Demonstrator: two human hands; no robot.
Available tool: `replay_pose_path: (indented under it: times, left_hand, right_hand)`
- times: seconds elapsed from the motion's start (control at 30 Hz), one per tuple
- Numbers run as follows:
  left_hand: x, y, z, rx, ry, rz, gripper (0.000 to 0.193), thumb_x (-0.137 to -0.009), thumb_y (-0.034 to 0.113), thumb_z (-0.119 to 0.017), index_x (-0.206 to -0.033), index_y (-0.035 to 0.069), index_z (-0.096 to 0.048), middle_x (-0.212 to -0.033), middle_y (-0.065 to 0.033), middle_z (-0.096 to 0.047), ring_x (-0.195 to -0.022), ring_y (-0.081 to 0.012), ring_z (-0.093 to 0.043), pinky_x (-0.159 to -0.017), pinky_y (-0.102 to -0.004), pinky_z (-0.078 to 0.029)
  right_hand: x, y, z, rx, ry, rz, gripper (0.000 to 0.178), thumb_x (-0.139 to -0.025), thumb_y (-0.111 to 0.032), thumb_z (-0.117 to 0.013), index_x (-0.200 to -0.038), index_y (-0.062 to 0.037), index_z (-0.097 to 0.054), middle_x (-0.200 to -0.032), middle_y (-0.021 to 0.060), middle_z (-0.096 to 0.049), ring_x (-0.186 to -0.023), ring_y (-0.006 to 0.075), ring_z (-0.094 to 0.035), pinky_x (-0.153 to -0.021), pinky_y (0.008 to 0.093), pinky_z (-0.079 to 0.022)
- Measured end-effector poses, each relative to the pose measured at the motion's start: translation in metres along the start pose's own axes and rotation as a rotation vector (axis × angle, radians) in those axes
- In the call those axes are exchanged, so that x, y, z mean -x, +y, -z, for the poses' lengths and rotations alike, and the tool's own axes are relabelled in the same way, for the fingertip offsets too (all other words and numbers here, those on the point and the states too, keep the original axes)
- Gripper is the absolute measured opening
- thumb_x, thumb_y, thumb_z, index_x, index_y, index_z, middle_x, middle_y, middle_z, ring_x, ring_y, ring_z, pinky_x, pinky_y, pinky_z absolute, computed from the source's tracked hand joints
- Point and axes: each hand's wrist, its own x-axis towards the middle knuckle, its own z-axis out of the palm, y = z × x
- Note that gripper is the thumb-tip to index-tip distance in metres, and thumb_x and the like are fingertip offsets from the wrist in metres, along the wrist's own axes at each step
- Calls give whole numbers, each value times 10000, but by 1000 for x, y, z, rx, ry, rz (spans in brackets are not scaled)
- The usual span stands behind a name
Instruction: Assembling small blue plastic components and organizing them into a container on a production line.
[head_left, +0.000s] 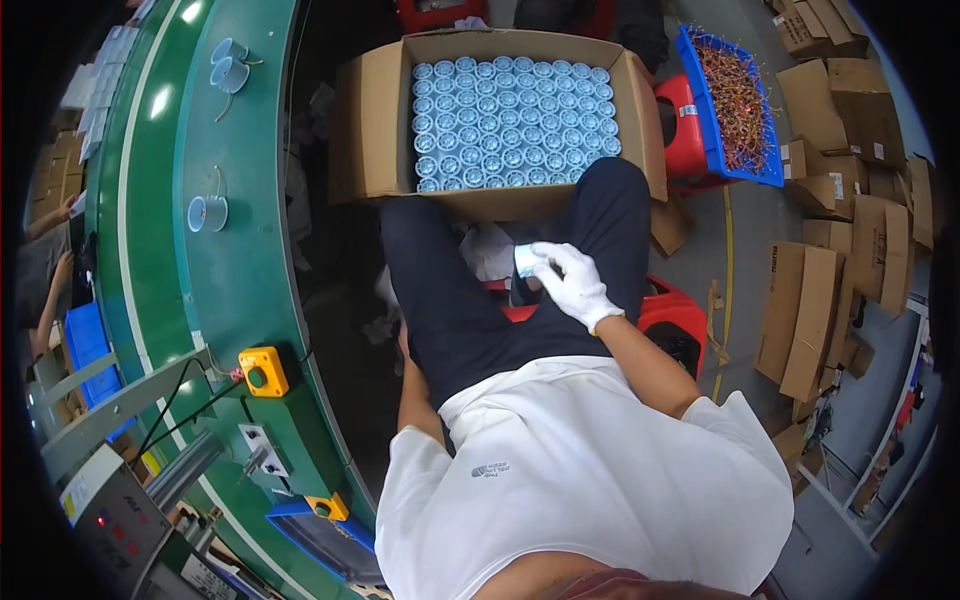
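My right hand point(578, 287), in a white knitted glove, is closed on a small light-blue cup-shaped part point(526, 261) above my lap, between my knees. My left forearm point(418, 397) hangs down beside my left thigh, and the hand at its end is hidden. In front of my knees stands an open cardboard box point(372, 125). Tight rows of pale blue cup-shaped parts point(510, 116) with shiny round tops fill it.
A green conveyor point(235, 270) runs along my left, carrying a few light-blue cups with wires point(208, 213). A yellow button box point(263, 372) sits at its edge. Right of the carton, a blue crate point(712, 120) of thin wired pieces rests on a red stool point(680, 130). Flattened cartons point(800, 310) lean farther right.
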Motion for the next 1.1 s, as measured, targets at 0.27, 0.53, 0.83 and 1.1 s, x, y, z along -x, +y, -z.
replay_pose_path:
  times: [0.27, 0.53, 0.83, 1.1]
  left_hand:
    - [-4, 200, 147, 1123, 297, -239, 540, -1047, 212, -678, -1482, -42, -485, -1268, -115, -648, -1145, -207, -632, -1013, -326, -506]
    - [59, 245, 159, 972, 363, -567, 444, -1082, 154, -630, -1485, 23, -498, -1159, -67, -657, -1051, -159, -640, -979, -310, -507]
    - [69, 265, 144, 581, 487, -526, 282, -1063, 148, -637, -1289, -18, -668, -1133, -85, -693, -1046, -182, -646, -959, -323, -512]
    - [60, 267, 137, 417, 563, -641, 227, -1012, 110, -653, -1183, -29, -707, -1134, -127, -720, -1045, -238, -684, -974, -351, -523]
  right_hand:
    - [-14, 7, 44, -1073, 296, -49, 600, -938, 92, -622, -1499, -36, -452, -1022, 26, -596, -967, 156, -642, -968, 415, -601]
    - [-92, 114, 202, -651, 649, -164, 399, -940, -53, -663, -1337, -16, -667, -1051, 55, -702, -886, 144, -673, -776, 296, -577]
    - [-185, 253, 397, 974, -53, -453, 519, -911, -221, -598, -1419, -138, -662, -1591, 140, -516, -1422, 358, -533, -1201, 443, -434]
    - [-197, 294, 387, 868, 50, -606, 506, -910, -150, -571, -1402, -72, -664, -1442, 217, -642, -1361, 398, -597, -1157, 467, -474]
